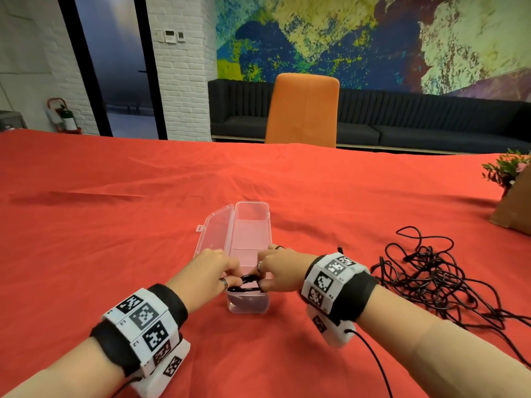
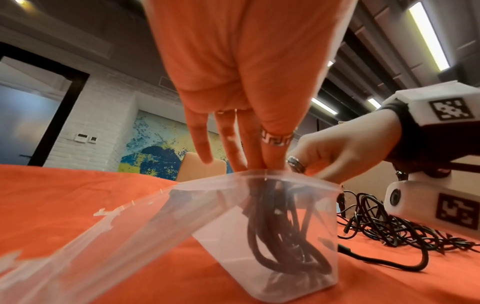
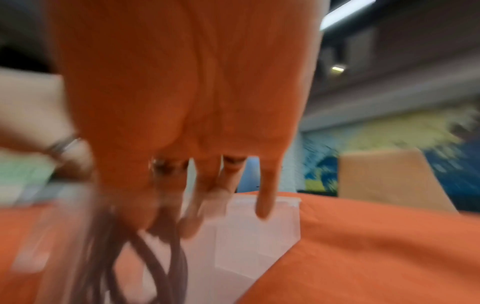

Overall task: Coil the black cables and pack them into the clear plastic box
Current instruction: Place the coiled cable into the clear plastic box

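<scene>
The clear plastic box lies lengthwise on the red cloth with its lid hinged open to the left. A coiled black cable stands in its near compartment, and its loops show through the wall. My left hand pinches the top of the coil from the left, with fingers pointing down at the rim. From the right, my right hand pinches the same coil. The right wrist view is blurred, showing fingers over the box and cable loops.
A loose tangle of black cables lies on the cloth right of my right wrist. A brown paper-wrapped plant stands at the far right edge. An orange chair faces the table's far side. Red cloth stretches left of the lid.
</scene>
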`<action>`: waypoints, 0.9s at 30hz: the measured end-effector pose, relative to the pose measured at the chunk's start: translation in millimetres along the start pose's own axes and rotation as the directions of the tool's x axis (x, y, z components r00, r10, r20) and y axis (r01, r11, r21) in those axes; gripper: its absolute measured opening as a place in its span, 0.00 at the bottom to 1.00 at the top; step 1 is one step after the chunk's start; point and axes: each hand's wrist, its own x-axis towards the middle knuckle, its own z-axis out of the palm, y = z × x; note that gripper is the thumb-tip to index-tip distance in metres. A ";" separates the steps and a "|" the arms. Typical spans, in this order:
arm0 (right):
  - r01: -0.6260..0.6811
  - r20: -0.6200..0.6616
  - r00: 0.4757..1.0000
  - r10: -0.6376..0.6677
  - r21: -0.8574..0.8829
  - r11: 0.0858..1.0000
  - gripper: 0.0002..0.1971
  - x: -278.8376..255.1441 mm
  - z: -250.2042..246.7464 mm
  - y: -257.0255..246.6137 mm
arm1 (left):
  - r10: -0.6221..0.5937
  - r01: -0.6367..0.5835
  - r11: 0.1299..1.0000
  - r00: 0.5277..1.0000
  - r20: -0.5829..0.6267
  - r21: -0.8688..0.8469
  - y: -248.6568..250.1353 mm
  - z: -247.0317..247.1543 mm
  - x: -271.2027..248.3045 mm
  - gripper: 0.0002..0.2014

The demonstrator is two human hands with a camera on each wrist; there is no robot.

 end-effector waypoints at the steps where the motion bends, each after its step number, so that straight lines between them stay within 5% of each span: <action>1: 0.001 0.041 0.999 -0.004 0.061 0.998 0.19 0.0 -3.4 1.5 | 0.005 -0.005 1.000 1.000 -0.008 -0.007 0.0 -0.6 -0.4 0.07; 9: 0.077 0.092 0.994 -0.061 -0.184 0.980 0.19 11.7 -5.4 -2.0 | 0.000 -0.004 0.992 0.999 -0.034 -0.125 -2.0 0.2 -1.6 0.05; 21: 0.172 -0.186 0.966 -0.181 -0.061 0.983 0.22 -1.6 17.2 9.4 | -0.001 -0.009 0.982 0.999 -0.053 -0.189 -9.1 1.2 -3.9 0.03; 27: 0.148 -0.138 0.981 -0.137 0.079 0.986 0.19 1.2 15.9 12.7 | 0.091 -0.092 0.984 0.996 -0.013 -0.150 -9.5 3.4 -1.0 0.02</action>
